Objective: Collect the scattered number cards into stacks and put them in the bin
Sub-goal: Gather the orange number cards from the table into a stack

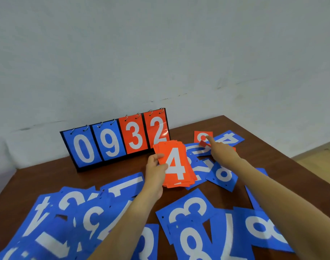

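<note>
Centrally, left hand [155, 172] gripping one orange stack [176, 166], right hand [223, 152] touching one orange card [198, 135], grip unclear

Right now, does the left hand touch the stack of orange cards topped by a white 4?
Touching. Head view: the left hand pinches the stack of orange cards, thumb on top.

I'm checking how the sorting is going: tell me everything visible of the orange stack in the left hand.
The orange card stack is several thin, stiff-looking cards, slightly fanned, the top one showing a white 4 and two punched holes along its upper edge. It is held above the table, face towards the camera. The left hand pinches its left edge, thumb on the face.
</note>
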A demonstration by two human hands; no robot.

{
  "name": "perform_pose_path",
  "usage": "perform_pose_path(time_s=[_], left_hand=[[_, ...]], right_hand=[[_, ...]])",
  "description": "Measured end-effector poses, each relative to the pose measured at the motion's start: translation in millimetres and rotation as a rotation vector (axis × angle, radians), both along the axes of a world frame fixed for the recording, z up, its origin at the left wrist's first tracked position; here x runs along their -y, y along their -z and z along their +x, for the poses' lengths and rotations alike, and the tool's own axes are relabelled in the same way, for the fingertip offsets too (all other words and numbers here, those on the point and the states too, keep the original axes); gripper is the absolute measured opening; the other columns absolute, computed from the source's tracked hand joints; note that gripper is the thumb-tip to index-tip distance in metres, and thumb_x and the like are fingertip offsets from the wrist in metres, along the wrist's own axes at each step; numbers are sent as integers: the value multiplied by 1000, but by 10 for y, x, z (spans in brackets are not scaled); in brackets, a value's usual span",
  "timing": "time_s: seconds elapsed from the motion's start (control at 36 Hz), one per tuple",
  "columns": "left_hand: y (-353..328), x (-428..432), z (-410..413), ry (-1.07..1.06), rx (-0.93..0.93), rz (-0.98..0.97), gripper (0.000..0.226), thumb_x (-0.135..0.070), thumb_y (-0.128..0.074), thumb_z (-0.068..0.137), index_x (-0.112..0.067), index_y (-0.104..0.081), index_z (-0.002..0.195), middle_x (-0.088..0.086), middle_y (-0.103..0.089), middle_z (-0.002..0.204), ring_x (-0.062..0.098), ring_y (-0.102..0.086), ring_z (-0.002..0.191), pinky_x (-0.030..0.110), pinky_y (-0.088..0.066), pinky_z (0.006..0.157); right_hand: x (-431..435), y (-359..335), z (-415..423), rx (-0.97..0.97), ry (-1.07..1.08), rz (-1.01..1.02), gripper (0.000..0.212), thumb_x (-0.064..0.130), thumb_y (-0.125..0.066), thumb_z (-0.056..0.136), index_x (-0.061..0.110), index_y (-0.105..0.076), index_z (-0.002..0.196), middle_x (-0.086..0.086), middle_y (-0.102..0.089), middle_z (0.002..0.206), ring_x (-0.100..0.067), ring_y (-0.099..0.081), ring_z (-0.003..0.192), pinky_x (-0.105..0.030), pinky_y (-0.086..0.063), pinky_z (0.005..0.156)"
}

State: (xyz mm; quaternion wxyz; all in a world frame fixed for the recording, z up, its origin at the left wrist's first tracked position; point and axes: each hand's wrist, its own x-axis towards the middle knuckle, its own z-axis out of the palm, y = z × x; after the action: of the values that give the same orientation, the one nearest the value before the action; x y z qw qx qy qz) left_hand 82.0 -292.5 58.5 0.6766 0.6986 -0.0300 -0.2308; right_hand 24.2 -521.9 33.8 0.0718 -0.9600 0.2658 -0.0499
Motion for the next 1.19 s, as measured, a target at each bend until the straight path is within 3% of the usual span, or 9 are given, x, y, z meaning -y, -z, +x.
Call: perform_pose_path(time_s=[0.11,0.25,0.33,0.42,0.5,0.67,0.78,1.0,1.19], left_hand=[[-111,-141,-141,-3,20,-16,31,-5,-50,95,-26,-48,117,-2,-49,119,17,-56,94,30,-54,67],[-250,-447,-343,-19,36,-63,29,-2,-49,94,-21,-49,116,1,-53,117,19,-59,93,33,-55,71],[-306,-653,-491,-44,36,-75,29,2,-46,94,-18,-49,115,6,-55,116,21,-61,91,32,-54,65],[-378,-848,-647,-59,13,-108,30,4,-45,92,-16,-48,114,8,-58,111,21,-62,84,33,-53,61],[-466,-1043,-779,-71,3,-149,29,4,-46,92,-15,-49,114,9,-58,112,22,-61,83,34,-53,62],[-648,-1483,-928,-102,-73,-314,28,2,-44,90,-14,-53,112,14,-62,108,30,-65,81,37,-56,55],[-705,-1693,-979,-87,-52,-342,17,-10,-54,91,-16,-55,107,16,-63,115,35,-65,95,51,-55,80],[-678,-1858,-1048,10,84,-271,32,-1,-57,89,-19,-51,116,9,-58,123,26,-64,95,38,-58,71],[-594,-1716,-1010,44,95,-260,26,-3,-54,92,-19,-50,112,9,-58,123,24,-64,93,31,-56,63]], right_hand=[[-208,-192,-151,256,-34,113,36,11,-42,95,12,-40,131,-15,-65,95,-31,-60,78,-40,-46,66],[-731,-588,-449,667,-115,257,24,6,-49,91,6,-59,113,-11,-68,92,-31,-62,83,-39,-47,73],[-1152,-804,-697,835,-242,278,15,5,-53,92,6,-64,103,4,-64,80,-14,-60,74,-13,-44,67],[-1549,-961,-913,912,-485,242,17,1,-57,89,6,-68,100,5,-67,97,-2,-59,94,-3,-41,80],[-1789,-977,-1014,866,-671,127,17,-2,-61,84,8,-71,95,-1,-68,103,-8,-56,108,-14,-41,96],[-2106,-1002,-1224,758,-746,171,17,3,-62,86,11,-73,95,0,-68,105,-3,-54,109,-14,-41,97],[-2254,-1023,-1288,623,-791,192,21,-4,-60,85,8,-72,98,-1,-67,111,-3,-49,119,-12,-38,101],[-2457,-1063,-1321,425,-721,143,44,-9,-44,86,11,-62,120,0,-57,130,-11,-47,125,-14,-31,104],[-2362,-985,-1231,357,-709,5,28,21,-52,95,18,-61,121,3,-52,131,-10,-43,124,-16,-32,100]])
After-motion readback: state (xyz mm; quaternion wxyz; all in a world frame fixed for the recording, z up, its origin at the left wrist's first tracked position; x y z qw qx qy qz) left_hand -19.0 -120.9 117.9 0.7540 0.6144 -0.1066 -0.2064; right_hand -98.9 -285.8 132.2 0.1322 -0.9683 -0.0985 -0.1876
